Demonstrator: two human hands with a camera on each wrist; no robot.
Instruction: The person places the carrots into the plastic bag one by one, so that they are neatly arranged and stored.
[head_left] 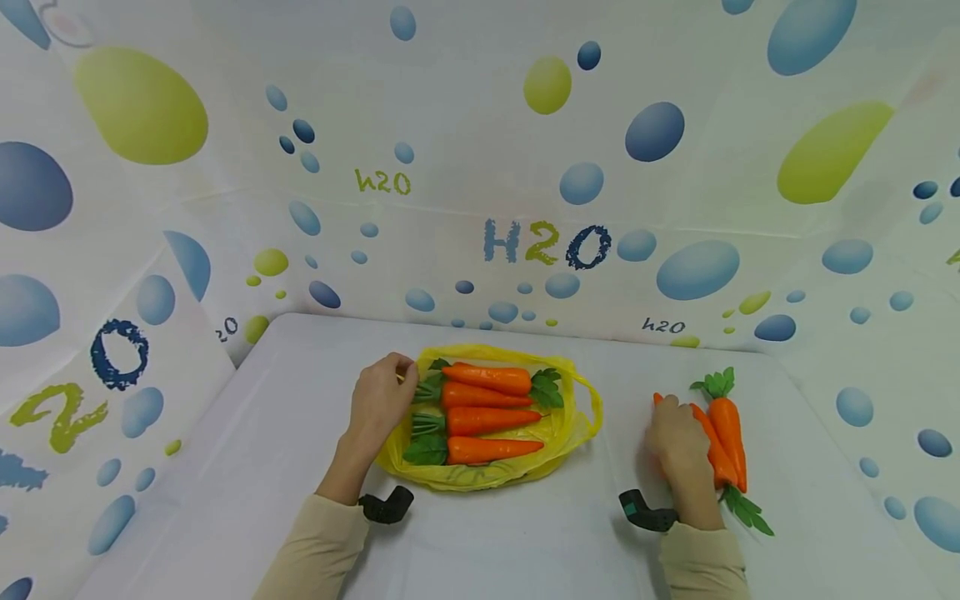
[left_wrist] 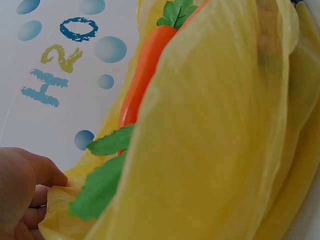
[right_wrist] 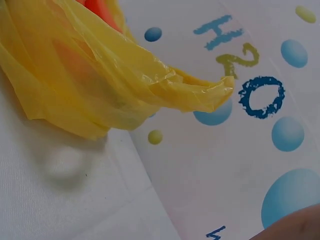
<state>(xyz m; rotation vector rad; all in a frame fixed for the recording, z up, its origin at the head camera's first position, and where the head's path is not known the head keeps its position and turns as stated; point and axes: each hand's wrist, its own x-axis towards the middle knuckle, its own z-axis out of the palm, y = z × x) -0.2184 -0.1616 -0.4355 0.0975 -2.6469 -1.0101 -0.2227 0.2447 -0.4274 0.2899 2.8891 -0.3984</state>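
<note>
A yellow plastic bag (head_left: 480,477) lies spread on the table, with several orange carrots (head_left: 487,421) side by side on it, their green leaves at both ends. My left hand (head_left: 378,396) pinches the bag's left edge between thumb and fingers; the left wrist view shows the film (left_wrist: 210,120) raised beside a carrot (left_wrist: 145,70). Over to the right, my right hand (head_left: 678,437) grips a carrot (head_left: 657,398), most of it hidden under the fingers. Right beside that hand lie two more carrots, one with leaves at the top (head_left: 727,433) and one with leaves at the bottom (head_left: 716,454).
The white table (head_left: 517,542) ends at a backdrop (head_left: 465,125) printed with blue and green drops and lettering. A looped bag handle (head_left: 592,404) sticks out on the bag's right side, between the bag and the right-hand carrots.
</note>
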